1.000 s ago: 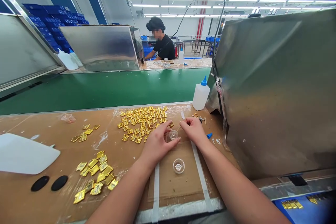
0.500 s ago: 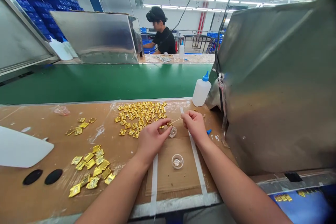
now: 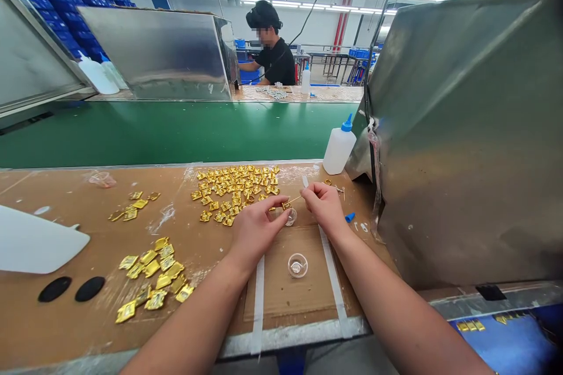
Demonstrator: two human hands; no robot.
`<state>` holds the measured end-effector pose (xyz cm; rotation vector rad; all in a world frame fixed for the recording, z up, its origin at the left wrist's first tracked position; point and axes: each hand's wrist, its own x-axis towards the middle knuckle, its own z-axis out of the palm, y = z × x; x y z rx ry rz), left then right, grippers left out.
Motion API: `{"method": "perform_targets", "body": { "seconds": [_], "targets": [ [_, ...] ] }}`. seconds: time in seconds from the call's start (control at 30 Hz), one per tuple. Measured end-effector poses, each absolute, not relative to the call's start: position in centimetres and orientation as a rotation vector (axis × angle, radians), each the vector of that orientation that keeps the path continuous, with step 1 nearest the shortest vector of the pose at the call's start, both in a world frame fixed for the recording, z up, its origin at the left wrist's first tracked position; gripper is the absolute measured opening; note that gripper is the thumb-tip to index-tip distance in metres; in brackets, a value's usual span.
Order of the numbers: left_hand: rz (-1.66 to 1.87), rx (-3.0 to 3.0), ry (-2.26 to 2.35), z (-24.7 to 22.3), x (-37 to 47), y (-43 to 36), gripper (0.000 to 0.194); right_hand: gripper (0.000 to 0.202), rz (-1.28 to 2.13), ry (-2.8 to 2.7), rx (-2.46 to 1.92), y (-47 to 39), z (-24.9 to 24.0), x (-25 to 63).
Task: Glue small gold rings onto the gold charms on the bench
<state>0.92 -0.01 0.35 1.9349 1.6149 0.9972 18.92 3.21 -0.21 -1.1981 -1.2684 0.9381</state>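
Observation:
My left hand pinches a small gold piece between thumb and fingertips, just above a small clear cup. Closed on a thin stick, my right hand is to its right, and the stick's far end reaches the gold piece. A second clear cup stands nearer on a cardboard sheet edged with white tape. Many gold pieces lie spread beyond my left hand, and another group lies to the left of my left forearm.
A white bottle with a blue cap stands beside a large metal panel on the right. Two black ovals lie at the left. Across the green belt, a person in black works.
The stick's tip has come closer to the gold piece, and my right hand has shifted slightly left. The whole view has tilted down a little or shifted.

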Motion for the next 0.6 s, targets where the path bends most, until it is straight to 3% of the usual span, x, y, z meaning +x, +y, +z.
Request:
{"method": "perform_targets", "body": {
  "seconds": [0.47, 0.6],
  "targets": [
    [1.055, 1.926, 1.615, 0.11, 0.48, 0.27, 0.027, 0.030, 0.786, -1.282, -1.242, 2.83, 0.50, 19.02],
    [1.129, 1.753, 1.522, -0.45, 0.25, 0.82, 0.031, 0.026, 0.691, -1.516, -1.309, 2.65, 0.23, 19.03]
  ]
}}
